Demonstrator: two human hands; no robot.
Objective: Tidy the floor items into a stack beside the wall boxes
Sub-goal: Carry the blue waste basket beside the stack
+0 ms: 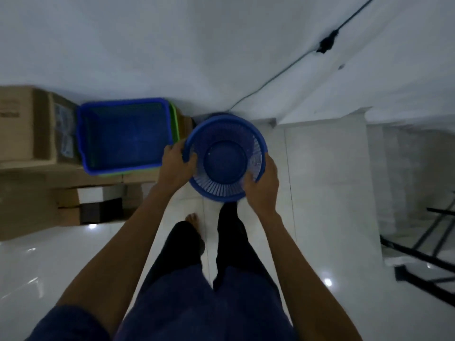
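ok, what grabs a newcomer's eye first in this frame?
The round blue slatted plastic basket at centre, gripped at its rim by the left hand and right hand. Left of it, a blue rectangular plastic crate sits nested in a green crate on brown cardboard boxes by the wall.

Dark print on the cardboard box side, label too blurred to read

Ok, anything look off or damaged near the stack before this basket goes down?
Only a small thing: the blue rectangular crate sits slightly offset on the green crate beneath, whose rim shows along two sides. The round blue basket, gripped by the left hand and right hand, looks intact. Nothing spilled.
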